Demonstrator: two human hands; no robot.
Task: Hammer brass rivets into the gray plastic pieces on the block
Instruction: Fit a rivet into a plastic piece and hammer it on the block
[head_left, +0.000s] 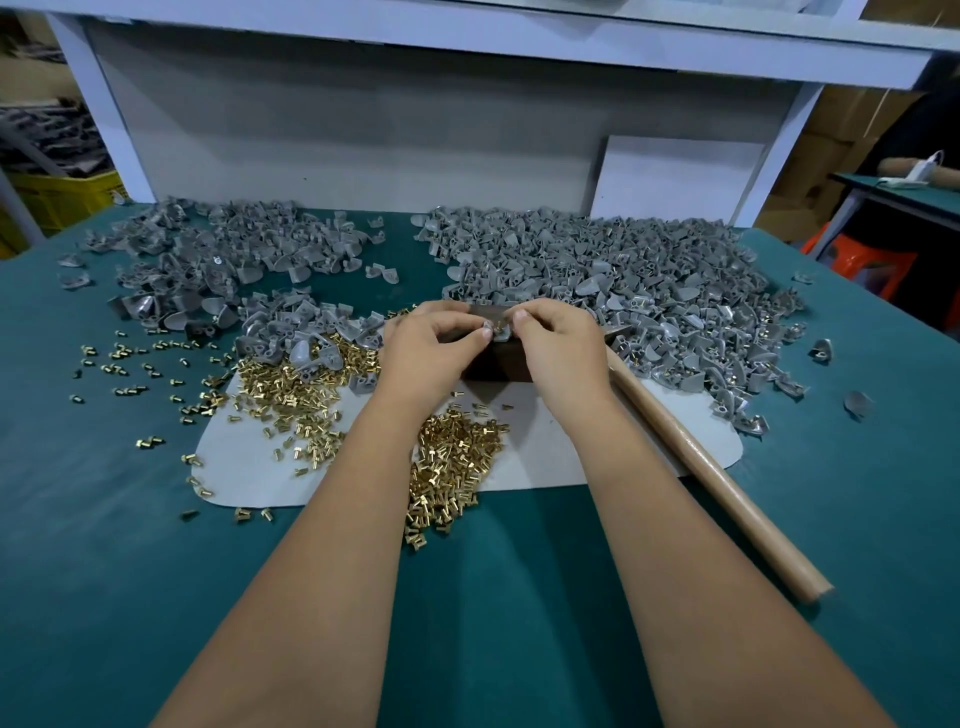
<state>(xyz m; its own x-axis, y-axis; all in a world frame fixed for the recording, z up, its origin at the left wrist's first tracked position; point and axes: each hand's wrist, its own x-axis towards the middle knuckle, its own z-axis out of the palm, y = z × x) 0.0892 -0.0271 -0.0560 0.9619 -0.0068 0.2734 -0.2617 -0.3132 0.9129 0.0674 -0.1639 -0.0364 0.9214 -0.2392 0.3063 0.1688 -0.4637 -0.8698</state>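
Observation:
A dark block (491, 366) stands on a pale mat (545, 452) in the middle of the table. On top of it, a small gray plastic piece (493, 330) with a brass rivet in it is held between both hands. My left hand (431, 348) pinches it from the left with thumb and fingers. My right hand (556, 343) pinches it from the right. Loose brass rivets (452, 467) lie heaped on the mat below my left forearm. The hammer's wooden handle (711, 483) lies to the right of my right arm; its head is hidden behind my right hand.
Large piles of gray plastic pieces cover the back of the green table, one at the left (223, 260) and one at the right (623, 291). More rivets (130, 364) are scattered at the left. A white shelf frame (467, 47) rises behind.

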